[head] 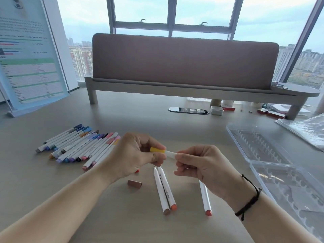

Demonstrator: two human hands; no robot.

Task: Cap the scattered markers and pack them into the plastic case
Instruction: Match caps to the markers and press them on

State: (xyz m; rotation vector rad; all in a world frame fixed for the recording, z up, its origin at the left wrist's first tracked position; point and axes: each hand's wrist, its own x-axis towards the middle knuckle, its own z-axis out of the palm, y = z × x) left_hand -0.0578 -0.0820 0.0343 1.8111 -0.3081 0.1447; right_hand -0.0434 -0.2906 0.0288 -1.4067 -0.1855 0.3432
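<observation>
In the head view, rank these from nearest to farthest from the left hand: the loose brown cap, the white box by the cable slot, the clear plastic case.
From the left hand, which pinches a yellow cap:
1. Loose brown cap, on the table just below that hand.
2. White box, far side, beside the cable slot.
3. Clear plastic case, open at the right edge.

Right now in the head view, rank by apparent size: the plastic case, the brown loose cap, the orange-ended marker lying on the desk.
1. plastic case, by far the largest.
2. orange-ended marker.
3. brown loose cap, smallest.
</observation>
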